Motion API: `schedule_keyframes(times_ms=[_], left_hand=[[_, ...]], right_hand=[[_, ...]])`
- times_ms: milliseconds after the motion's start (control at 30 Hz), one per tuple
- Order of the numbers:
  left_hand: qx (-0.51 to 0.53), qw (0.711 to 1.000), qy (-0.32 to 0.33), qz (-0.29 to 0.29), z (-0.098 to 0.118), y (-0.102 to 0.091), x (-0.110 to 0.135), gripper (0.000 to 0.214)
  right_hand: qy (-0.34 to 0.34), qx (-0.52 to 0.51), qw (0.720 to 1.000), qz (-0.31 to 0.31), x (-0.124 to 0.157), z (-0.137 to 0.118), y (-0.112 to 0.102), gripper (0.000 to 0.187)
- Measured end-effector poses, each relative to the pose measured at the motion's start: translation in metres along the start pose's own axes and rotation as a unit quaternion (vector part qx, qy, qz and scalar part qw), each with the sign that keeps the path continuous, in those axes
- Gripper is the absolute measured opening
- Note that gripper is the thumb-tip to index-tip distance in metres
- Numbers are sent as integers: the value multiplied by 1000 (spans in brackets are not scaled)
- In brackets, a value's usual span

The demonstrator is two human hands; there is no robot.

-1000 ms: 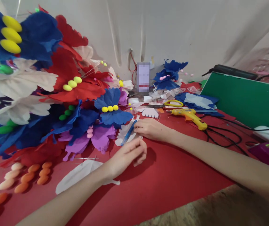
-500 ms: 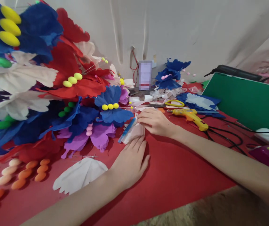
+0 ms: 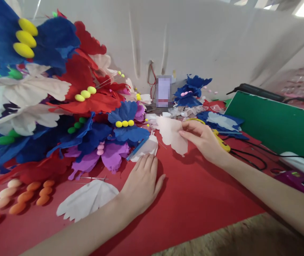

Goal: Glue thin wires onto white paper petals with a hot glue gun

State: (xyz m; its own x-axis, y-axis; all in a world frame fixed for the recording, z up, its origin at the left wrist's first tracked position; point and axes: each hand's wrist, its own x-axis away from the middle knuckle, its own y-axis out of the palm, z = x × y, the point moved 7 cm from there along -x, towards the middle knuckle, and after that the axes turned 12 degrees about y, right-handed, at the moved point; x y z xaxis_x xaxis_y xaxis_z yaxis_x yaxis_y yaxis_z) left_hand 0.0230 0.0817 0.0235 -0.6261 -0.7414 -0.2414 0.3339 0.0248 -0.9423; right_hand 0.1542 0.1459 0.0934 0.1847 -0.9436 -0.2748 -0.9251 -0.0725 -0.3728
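My left hand (image 3: 142, 185) lies flat on the red felt sheet (image 3: 194, 199) with its fingers stretched out, the fingertips on a white wing-shaped cutout (image 3: 148, 148) that has a blue pen (image 3: 137, 148) lying across it. My right hand (image 3: 204, 138) is raised a little above the sheet and pinches a pale pink wing-shaped cutout (image 3: 172, 134) by its right edge. Another white wing cutout (image 3: 86, 202) lies on the red felt beside my left forearm.
A pile of blue, red, white and purple felt butterflies (image 3: 69, 106) fills the left. Orange bead-like bodies (image 3: 26, 197) lie at the lower left. A yellow glue gun (image 3: 222, 142) sits behind my right hand, its black cable (image 3: 248, 156) trailing right. A green board (image 3: 277, 121) stands at right.
My left hand let go of the blue pen and flattened onto the white cutout. My right hand left the white cutout and lifted a pale pink cutout.
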Motion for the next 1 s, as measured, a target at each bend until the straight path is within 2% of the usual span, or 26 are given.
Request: schedule_keyframes(times_ms=[67,133,167,200,233,267,300,333,433,500,600,800,1000], left_hand=[[51,998,-12,16,-3,-4,-1,49],[217,974,-28,59,-6,-10,-3,55],[331,939,-30,87,-6,-12,-4,59],[444,889,-30,111,-6,-14,-5,63],[535,834,-29,128,-6,-16,-5,66],[592,793,-35,138,-6,-16,-6,68],[623,767,-53,145,-8,-15,-5,67],[634,754,-80,153,-11,-14,-4,62],[616,749,-158,187,-20,-9,1,34],[610,746,-177,200,-21,-8,2,25],[618,734,-192,203,-20,-5,2,21],[641,715,-192,203,-18,-4,0,19],[651,707,-190,198,-19,-5,-1,21]], right_hand=[[63,-47,996,-43,5,2,2,12],[115,-83,984,-109,12,2,9,13],[138,-96,975,-146,15,1,13,14],[158,-100,965,-182,19,0,18,15],[172,-93,958,-210,22,0,21,15],[178,-76,955,-224,24,-1,23,15],[175,-53,957,-225,25,-2,24,15],[165,-27,962,-218,25,-2,24,14],[133,23,972,-190,24,-4,23,15],[129,30,975,-180,24,-3,22,18],[133,42,977,-161,23,0,19,22],[157,57,972,-167,20,3,18,22],[136,78,973,-166,19,0,17,24]])
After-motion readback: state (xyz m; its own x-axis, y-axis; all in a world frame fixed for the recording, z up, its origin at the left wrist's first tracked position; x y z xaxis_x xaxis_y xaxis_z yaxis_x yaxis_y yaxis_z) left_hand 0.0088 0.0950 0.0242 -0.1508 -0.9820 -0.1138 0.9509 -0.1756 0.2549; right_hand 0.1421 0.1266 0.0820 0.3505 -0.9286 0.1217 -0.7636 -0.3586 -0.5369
